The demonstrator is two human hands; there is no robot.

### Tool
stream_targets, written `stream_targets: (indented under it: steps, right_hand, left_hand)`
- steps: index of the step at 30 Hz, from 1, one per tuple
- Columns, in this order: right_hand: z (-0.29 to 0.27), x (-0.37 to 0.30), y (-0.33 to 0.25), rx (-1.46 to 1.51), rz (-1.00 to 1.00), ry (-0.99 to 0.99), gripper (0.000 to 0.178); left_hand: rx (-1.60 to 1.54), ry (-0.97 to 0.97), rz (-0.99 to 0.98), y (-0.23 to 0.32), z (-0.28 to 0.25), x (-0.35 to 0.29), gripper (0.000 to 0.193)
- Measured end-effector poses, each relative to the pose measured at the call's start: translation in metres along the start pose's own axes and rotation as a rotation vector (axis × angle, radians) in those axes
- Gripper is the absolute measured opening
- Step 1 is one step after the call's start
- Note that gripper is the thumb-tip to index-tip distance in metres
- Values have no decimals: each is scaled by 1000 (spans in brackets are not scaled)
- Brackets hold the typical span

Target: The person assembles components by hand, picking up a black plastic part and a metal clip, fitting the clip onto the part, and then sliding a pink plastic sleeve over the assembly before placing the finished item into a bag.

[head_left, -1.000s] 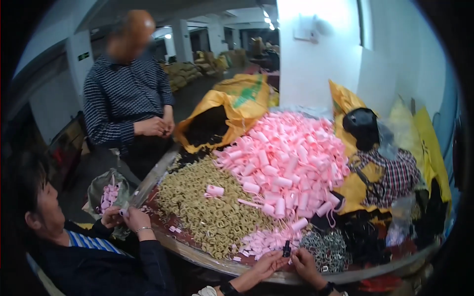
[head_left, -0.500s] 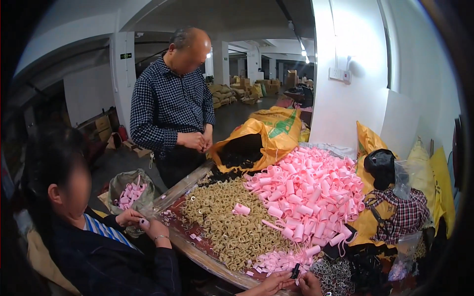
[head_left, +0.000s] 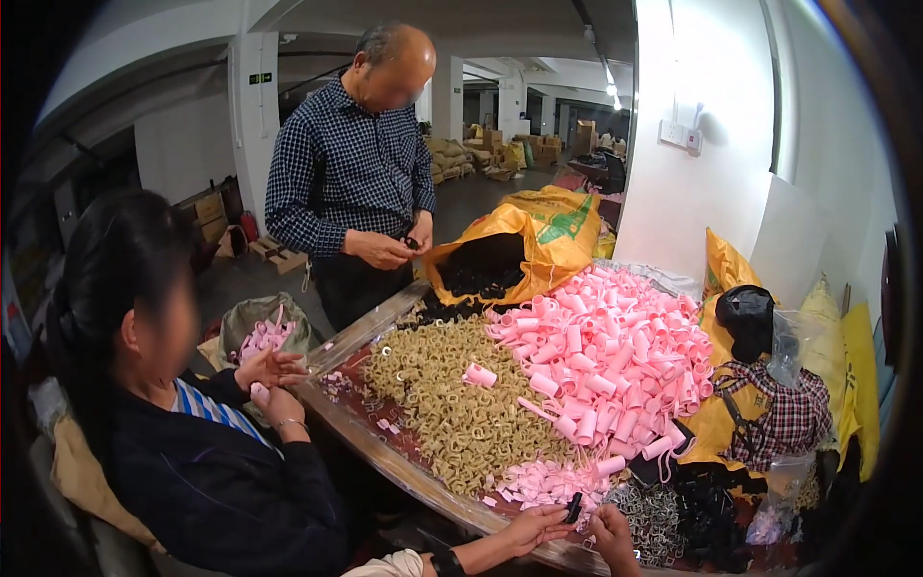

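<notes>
At the near edge of the table, my left hand [head_left: 536, 531] pinches a small black plastic piece [head_left: 574, 508] between thumb and fingers. A dark band circles that wrist. Just to its right is my right hand [head_left: 613, 540], apart from the black piece, with thumb and fingertips pressed together; whatever they hold is too small to make out. Beyond my hands lies a heap of small pink plastic pieces [head_left: 548, 478]. Silvery metal buckles [head_left: 646, 514] lie beside my right hand, and tan ring-like parts [head_left: 452, 404] spread across the table's middle.
Pink cylinders [head_left: 615, 356] form a big mound behind. A yellow sack [head_left: 558, 231] spills black parts at the far edge. One co-worker in a checked shirt [head_left: 351, 173] stands opposite; another in a dark jacket [head_left: 192, 481] sits left. Black pieces [head_left: 707, 510] lie right.
The view has shifted slightly. My right hand has drawn away from the black piece in my left. The seated co-worker's fingers have spread; a black part now shows in the standing co-worker's hands.
</notes>
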State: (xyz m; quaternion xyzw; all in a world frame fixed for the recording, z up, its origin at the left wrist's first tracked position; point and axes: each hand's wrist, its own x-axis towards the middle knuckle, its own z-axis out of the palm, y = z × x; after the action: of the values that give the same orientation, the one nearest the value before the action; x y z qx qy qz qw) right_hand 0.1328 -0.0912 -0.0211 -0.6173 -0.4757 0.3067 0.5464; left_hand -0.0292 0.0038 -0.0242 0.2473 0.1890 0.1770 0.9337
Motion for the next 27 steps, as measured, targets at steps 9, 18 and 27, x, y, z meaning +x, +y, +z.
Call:
stream_targets:
  steps: [9,18,27]
  right_hand:
    - [8,3,-40,66,173,-50,12]
    - [14,35,-54,303,334,-144,6]
    - [20,25,-46,260,314,-180,6]
  left_hand:
    - [-25,-30,-56,2,-3,-4,26]
    - [-65,68,-125,32,2,-1,29]
    - [-116,26,-145,24,-3,-12,30]
